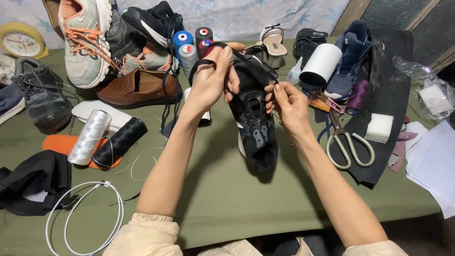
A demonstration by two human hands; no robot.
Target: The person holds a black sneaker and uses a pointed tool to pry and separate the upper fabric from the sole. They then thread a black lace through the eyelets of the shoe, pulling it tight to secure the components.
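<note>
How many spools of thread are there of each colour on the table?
White spools: 1
Black spools: 1
Blue spools: 1
Grey spools: 1
Dark spools with red-ringed tops: 2
Purple spools: 1
Total: 7

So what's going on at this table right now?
A person holds a black sneaker up over a green table. The left hand grips its collar, the right hand pinches at its side. Around it lie scissors, thread spools and other shoes.
</note>
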